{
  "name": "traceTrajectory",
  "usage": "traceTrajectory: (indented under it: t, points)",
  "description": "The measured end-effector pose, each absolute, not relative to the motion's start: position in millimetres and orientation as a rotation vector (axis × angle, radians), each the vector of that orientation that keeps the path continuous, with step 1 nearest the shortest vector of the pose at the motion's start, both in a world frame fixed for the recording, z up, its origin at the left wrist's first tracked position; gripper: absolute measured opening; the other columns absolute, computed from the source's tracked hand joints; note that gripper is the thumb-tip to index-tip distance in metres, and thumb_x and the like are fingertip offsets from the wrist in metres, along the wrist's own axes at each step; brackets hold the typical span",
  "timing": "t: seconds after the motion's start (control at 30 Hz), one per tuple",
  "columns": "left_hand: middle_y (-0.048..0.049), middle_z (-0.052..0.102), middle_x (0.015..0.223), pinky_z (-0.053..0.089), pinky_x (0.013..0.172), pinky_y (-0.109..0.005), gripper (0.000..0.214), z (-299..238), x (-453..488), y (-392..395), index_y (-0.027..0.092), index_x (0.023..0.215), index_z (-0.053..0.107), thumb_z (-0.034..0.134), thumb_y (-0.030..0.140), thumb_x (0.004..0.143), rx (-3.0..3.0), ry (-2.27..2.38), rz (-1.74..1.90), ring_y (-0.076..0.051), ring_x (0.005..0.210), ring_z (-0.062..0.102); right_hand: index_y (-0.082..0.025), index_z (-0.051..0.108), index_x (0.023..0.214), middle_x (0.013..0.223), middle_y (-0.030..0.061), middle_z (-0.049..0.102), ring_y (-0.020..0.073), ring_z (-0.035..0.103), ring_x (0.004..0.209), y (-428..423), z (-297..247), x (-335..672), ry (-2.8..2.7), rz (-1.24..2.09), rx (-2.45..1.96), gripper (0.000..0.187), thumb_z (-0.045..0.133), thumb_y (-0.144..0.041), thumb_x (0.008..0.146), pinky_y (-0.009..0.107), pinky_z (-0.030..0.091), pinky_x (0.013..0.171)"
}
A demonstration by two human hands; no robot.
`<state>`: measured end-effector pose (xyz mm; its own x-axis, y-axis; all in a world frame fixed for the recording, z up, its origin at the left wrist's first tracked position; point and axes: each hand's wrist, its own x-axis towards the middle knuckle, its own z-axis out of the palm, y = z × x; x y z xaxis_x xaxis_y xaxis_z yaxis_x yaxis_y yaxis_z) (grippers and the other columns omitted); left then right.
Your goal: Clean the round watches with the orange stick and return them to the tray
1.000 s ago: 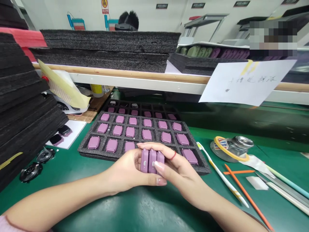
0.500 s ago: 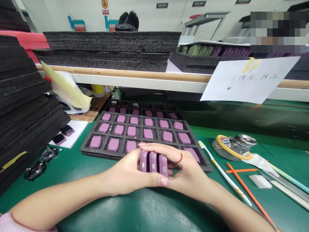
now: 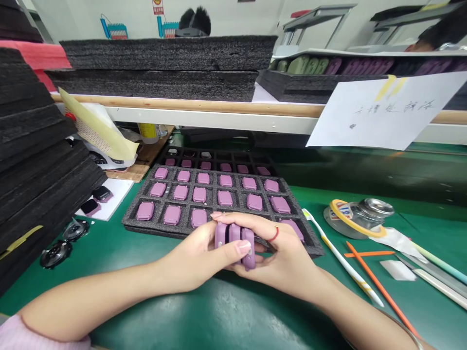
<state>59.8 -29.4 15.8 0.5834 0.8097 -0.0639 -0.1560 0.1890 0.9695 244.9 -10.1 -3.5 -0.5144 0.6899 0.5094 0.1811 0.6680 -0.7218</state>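
Observation:
Three purple smartwatch cases (image 3: 221, 233) stand on edge side by side between my two hands, over the front of the foam tray. My left hand (image 3: 197, 260) is closed on them from the left, its thumb laid across their button sides and its tip on the rightmost case. From the right, my right hand (image 3: 288, 248) wraps round the same cases, fingers over the top and underneath. Behind them lies the black foam tray (image 3: 133, 224), with a purple watch case (image 3: 225, 198) or its like in most of the compartments I can see. Part of its front row is hidden by my hands.
A second foam tray (image 3: 251, 158) lies behind. To the right are a toothbrush (image 3: 341, 260), crossed orange sticks (image 3: 379, 282), a glass bottle (image 3: 350, 221) and a white block (image 3: 397, 270). Foam stacks (image 3: 32, 160) rise at left; a shelf edge (image 3: 204, 114) crosses above.
My left thumb has slid up from the cases' lower edge onto the button side of the rightmost one. The cases have tilted and shifted slightly. The whole view has moved a little.

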Motion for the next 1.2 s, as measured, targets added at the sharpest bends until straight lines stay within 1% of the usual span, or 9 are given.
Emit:
traceTrajectory:
  t: [0.17, 0.33, 0.53, 0.63, 0.73, 0.83, 0.9, 1.0, 1.2]
  points:
    - [-0.0058, 0.074, 0.107, 0.056, 0.102, -0.035, 0.021, 13, 57, -24, 0.018, 0.105, 0.073, 0.08, 0.026, 0.087, 1.23, 0.652, 0.72, -0.023, 0.11, 0.071, -0.026, 0.069, 0.131, 0.136, 0.0061, 0.074, 0.0247, 0.075, 0.118, -6, -4, 247, -2.066, 0.714, -0.567, 0.054, 0.083, -0.018, 0.079, 0.036, 0.064, 0.102]
    - [-0.0053, 0.078, 0.109, 0.055, 0.105, -0.034, 0.028, 13, 59, -26, 0.019, 0.102, 0.077, 0.089, 0.019, 0.076, 1.181, 0.625, 0.707, -0.024, 0.112, 0.073, -0.026, 0.07, 0.131, 0.136, 0.0066, 0.073, 0.0263, 0.074, 0.121, -5, -6, 250, -1.976, 0.984, -0.63, 0.058, 0.09, -0.024, 0.076, 0.035, 0.067, 0.096]
    - [-0.0048, 0.08, 0.1, 0.061, 0.096, -0.038, 0.056, 10, 63, -28, 0.018, 0.11, 0.074, 0.098, 0.021, 0.06, 1.124, 0.797, 0.758, -0.028, 0.101, 0.077, -0.024, 0.066, 0.134, 0.136, 0.0075, 0.073, 0.0225, 0.07, 0.126, -10, -16, 241, -2.019, 0.882, -0.619, 0.057, 0.085, -0.021, 0.08, 0.036, 0.059, 0.108]
    - [-0.0083, 0.079, 0.099, 0.061, 0.092, -0.04, 0.047, -5, 64, -30, 0.015, 0.099, 0.07, 0.096, 0.03, 0.063, 1.211, 1.0, 0.703, -0.031, 0.1, 0.076, -0.019, 0.046, 0.155, 0.157, 0.0156, 0.055, 0.0268, 0.05, 0.148, -24, -19, 250, -2.148, 0.772, -0.698, 0.084, 0.084, -0.027, 0.081, 0.044, 0.045, 0.122]
    - [-0.0119, 0.079, 0.109, 0.061, 0.094, -0.043, 0.067, -29, 62, -35, 0.017, 0.122, 0.061, 0.094, 0.038, 0.068, 1.14, 0.983, 0.525, -0.031, 0.104, 0.076, -0.019, 0.028, 0.166, 0.168, 0.0172, 0.04, 0.0286, 0.04, 0.155, -40, -13, 279, -2.219, 0.731, -0.9, 0.104, 0.084, -0.047, 0.082, 0.046, 0.041, 0.124]
    - [-0.0069, 0.079, 0.106, 0.059, 0.096, -0.042, 0.096, -47, 59, -41, 0.026, 0.15, 0.041, 0.093, 0.034, 0.069, 1.076, 0.98, 0.475, -0.028, 0.098, 0.078, -0.028, 0.058, 0.148, 0.147, 0.0077, 0.066, 0.0255, 0.063, 0.136, -47, -7, 329, -2.122, 0.506, -1.455, 0.059, 0.069, -0.05, 0.095, 0.042, 0.051, 0.114]
    - [-0.0059, 0.079, 0.108, 0.058, 0.097, -0.042, 0.089, -51, 59, -43, 0.029, 0.147, 0.046, 0.091, 0.033, 0.071, 1.113, 0.983, 0.473, -0.028, 0.099, 0.078, -0.027, 0.072, 0.129, 0.127, 0.0075, 0.076, 0.0278, 0.072, 0.119, -45, -10, 370, -1.918, 0.249, -1.905, 0.036, 0.063, -0.044, 0.099, 0.043, 0.057, 0.104]
    - [-0.0071, 0.078, 0.109, 0.059, 0.094, -0.041, 0.062, -52, 62, -43, 0.025, 0.123, 0.062, 0.091, 0.034, 0.069, 1.178, 0.988, 0.484, -0.029, 0.101, 0.077, -0.011, 0.075, 0.113, 0.113, 0.0209, 0.075, 0.0365, 0.075, 0.102, -39, -26, 424, -1.651, 0.035, -2.246, 0.028, 0.068, -0.03, 0.094, 0.049, 0.06, 0.087]
    - [-0.0081, 0.079, 0.11, 0.059, 0.093, -0.044, 0.061, -58, 64, -40, 0.024, 0.121, 0.059, 0.089, 0.042, 0.07, 1.178, 1.039, 0.542, -0.03, 0.098, 0.078, -0.015, 0.069, 0.11, 0.103, 0.0036, 0.073, 0.0156, 0.071, 0.087, -19, -36, 459, -1.53, -0.028, -2.37, 0.022, 0.066, -0.035, 0.101, 0.036, 0.061, 0.083]
